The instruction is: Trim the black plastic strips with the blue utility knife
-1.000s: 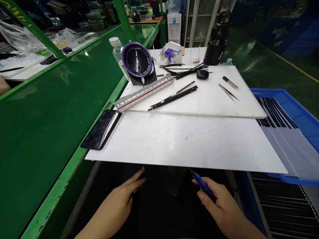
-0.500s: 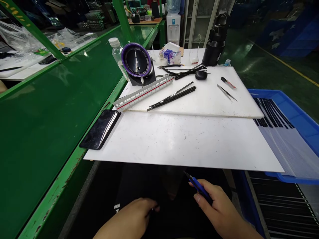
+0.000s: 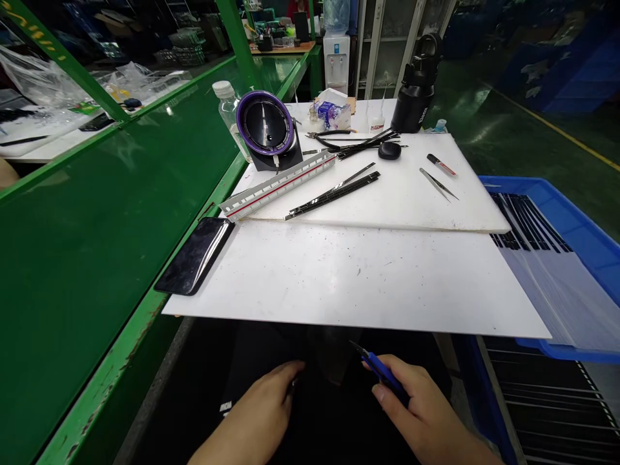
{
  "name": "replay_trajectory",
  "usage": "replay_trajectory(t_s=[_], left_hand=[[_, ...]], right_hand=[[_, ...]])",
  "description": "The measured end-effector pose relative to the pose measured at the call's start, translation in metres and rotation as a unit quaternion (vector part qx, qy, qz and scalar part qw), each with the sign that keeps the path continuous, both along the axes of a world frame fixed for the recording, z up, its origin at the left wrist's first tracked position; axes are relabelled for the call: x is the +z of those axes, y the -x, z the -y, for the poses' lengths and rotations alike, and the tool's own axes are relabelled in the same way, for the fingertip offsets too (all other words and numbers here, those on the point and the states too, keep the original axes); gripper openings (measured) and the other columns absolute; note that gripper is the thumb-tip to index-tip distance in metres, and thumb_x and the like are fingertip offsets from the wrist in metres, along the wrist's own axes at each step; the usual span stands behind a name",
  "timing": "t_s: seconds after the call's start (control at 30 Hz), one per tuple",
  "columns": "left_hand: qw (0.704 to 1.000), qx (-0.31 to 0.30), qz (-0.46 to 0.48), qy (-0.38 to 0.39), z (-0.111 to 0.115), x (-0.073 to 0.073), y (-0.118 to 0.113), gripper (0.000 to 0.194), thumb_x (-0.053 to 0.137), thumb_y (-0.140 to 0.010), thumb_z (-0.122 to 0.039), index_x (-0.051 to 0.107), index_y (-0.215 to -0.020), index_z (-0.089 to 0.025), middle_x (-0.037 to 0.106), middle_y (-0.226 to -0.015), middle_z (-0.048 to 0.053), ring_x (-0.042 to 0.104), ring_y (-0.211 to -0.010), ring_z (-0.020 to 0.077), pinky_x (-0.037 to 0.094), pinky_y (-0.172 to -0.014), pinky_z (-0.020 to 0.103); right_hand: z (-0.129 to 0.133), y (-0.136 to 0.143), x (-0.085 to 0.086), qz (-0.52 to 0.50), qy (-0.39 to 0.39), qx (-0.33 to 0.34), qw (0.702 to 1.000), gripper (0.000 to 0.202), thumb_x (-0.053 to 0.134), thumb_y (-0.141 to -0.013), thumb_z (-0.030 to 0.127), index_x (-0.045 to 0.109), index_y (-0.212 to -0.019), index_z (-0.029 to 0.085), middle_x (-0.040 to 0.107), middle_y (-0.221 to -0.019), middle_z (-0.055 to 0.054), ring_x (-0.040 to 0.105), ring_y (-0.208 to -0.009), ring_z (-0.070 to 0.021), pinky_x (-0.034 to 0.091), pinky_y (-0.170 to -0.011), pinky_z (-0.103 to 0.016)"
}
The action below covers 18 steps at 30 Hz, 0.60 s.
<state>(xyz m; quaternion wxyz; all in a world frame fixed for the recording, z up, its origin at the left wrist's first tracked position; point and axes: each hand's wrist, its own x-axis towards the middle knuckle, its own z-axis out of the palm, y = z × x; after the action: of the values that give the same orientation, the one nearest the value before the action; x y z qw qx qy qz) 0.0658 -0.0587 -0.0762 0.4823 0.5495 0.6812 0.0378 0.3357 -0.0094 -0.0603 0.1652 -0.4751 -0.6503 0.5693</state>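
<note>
Right hand (image 3: pixel 416 403): grasping a slim blue-handled cutting tool with a dark pointed tip (image 3: pixel 380 371), thumb on the near side, fingers wrapped beyond; tip aimed far and left. Location of tool: near side of the table, just short of the near edge of a thin white sheet (image 3: pixel 358 284), above the wearer's black clothing (image 3: pixel 329 426). Left hand (image 3: pixel 259 413): left of the tool and apart from it, fingers curled inward; whether anything is held cannot be told. Handling, as judged: tip best pointed away from both the left fingers and the clothing, grip light, wrist steady, any lift carried over the sheet's edge rather than into it. Edges: the sheet's near edge, straight, lying just beyond both hands; farther off, the raised lip of a thick white board (image 3: pixel 397 210); at left, a green metal rail (image 3: pixel 128 349), with a glossy black phone (image 3: pixel 196 255) overlapping the sheet's left corner; at right, a blue plastic tray (image 3: pixel 586 219). Room: widest on the near strip of sheet, dark specks only, right of the phone; narrower on the board, between a bundle of thin black strips (image 3: pixel 334 196) and silver pointed tweezers (image 3: pixel 438 185).
</note>
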Motion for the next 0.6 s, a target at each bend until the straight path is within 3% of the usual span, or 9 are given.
replay_trajectory(t_s=[0.07, 0.1, 0.17, 0.23, 0.27, 0.33, 0.4, 0.47, 0.6], left_hand=[[1.000, 0.013, -0.008, -0.015, 0.001, 0.001, -0.003, 0.048, 0.048, -0.091, -0.025, 0.059, -0.138, -0.027, 0.049, -0.154, 0.008, 0.044, -0.140, 0.0315, 0.029, -0.119, 0.049], [1.000, 0.017, 0.012, -0.009, 0.001, 0.006, -0.005, 0.044, 0.048, -0.093, -0.028, 0.062, -0.135, -0.029, 0.054, -0.149, 0.007, 0.048, -0.137, 0.0309, 0.032, -0.117, 0.048], [0.994, 0.028, 0.100, 0.030, -0.002, 0.019, -0.009, 0.033, 0.052, -0.095, -0.038, 0.068, -0.123, -0.032, 0.068, -0.126, 0.004, 0.058, -0.120, 0.0276, 0.042, -0.107, 0.043], [0.969, 0.061, 0.233, 0.062, -0.008, 0.032, -0.011, 0.033, 0.061, -0.090, -0.048, 0.071, -0.116, -0.030, 0.069, -0.107, 0.003, 0.062, -0.094, 0.0204, 0.049, -0.085, 0.030], [0.945, 0.090, 0.308, 0.068, -0.011, 0.036, -0.012, 0.038, 0.062, -0.088, -0.054, 0.071, -0.114, -0.027, 0.067, -0.098, 0.003, 0.058, -0.078, 0.0147, 0.047, -0.069, 0.024], [0.876, 0.168, 0.445, 0.072, -0.020, 0.039, -0.014, 0.046, 0.056, -0.088, -0.059, 0.071, -0.110, -0.020, 0.058, -0.084, 0.001, 0.037, -0.053, 0.0052, 0.028, -0.046, 0.017], [0.797, 0.240, 0.546, 0.095, -0.029, 0.037, -0.016, 0.045, 0.050, -0.091, -0.055, 0.070, -0.102, -0.016, 0.050, -0.077, 0.000, 0.021, -0.047, 0.0027, 0.013, -0.041, 0.016], [0.738, 0.288, 0.598, 0.120, -0.036, 0.034, -0.019, 0.034, 0.052, -0.091, -0.046, 0.068, -0.092, -0.016, 0.049, -0.076, 0.000, 0.021, -0.047, 0.0027, 0.012, -0.039, 0.014], [0.694, 0.326, 0.625, 0.146, -0.042, 0.032, -0.018, 0.026, 0.054, -0.092, -0.039, 0.063, -0.082, -0.017, 0.046, -0.073, -0.001, 0.023, -0.046, 0.0024, 0.015, -0.037, 0.011]], right_hand=[[0.000, -0.002, 0.001, 0.000, -0.002, 0.000, 1.000, 0.033, 0.046, -0.099, 0.037, 0.068, -0.118, 0.021, 0.071, -0.090, -0.005, 0.067, -0.089, -0.0239, 0.053, -0.077, -0.033], [0.000, -0.003, 0.002, -0.001, -0.007, 0.002, 1.000, 0.034, 0.045, -0.100, 0.038, 0.067, -0.120, 0.022, 0.071, -0.090, -0.005, 0.067, -0.085, -0.0231, 0.053, -0.077, -0.033], [0.002, -0.006, 0.004, -0.005, -0.020, 0.001, 1.000, 0.038, 0.043, -0.100, 0.040, 0.065, -0.127, 0.024, 0.072, -0.098, -0.006, 0.067, -0.089, -0.0233, 0.053, -0.081, -0.034], [0.003, -0.007, 0.007, -0.012, -0.031, -0.003, 0.999, 0.042, 0.042, -0.101, 0.044, 0.061, -0.135, 0.027, 0.070, -0.112, -0.007, 0.066, -0.099, -0.0245, 0.052, -0.087, -0.035], [0.002, -0.006, 0.008, -0.017, -0.035, -0.002, 0.999, 0.044, 0.041, -0.102, 0.046, 0.058, -0.138, 0.028, 0.070, -0.114, -0.007, 0.066, -0.101, -0.0247, 0.052, -0.087, -0.035], [0.001, -0.003, 0.011, -0.036, -0.029, 0.014, 0.999, 0.047, 0.037, -0.103, 0.047, 0.055, -0.142, 0.027, 0.071, -0.100, -0.006, 0.067, -0.087, -0.0225, 0.053, -0.079, -0.033], [-0.002, 0.001, 0.012, -0.060, -0.021, 0.032, 0.997, 0.049, 0.033, -0.105, 0.047, 0.052, -0.143, 0.024, 0.066, -0.081, -0.003, 0.063, -0.068, -0.0193, 0.051, -0.066, -0.030], [-0.004, 0.006, 0.011, -0.076, -0.021, 0.037, 0.996, 0.049, 0.031, -0.105, 0.046, 0.051, -0.143, 0.022, 0.062, -0.072, 0.000, 0.056, -0.057, -0.0169, 0.045, -0.055, -0.028], [-0.006, 0.008, 0.008, -0.065, -0.041, 0.035, 0.996, 0.050, 0.029, -0.105, 0.046, 0.051, -0.142, 0.022, 0.065, -0.075, -0.001, 0.055, -0.056, -0.0172, 0.042, -0.053, -0.029]])
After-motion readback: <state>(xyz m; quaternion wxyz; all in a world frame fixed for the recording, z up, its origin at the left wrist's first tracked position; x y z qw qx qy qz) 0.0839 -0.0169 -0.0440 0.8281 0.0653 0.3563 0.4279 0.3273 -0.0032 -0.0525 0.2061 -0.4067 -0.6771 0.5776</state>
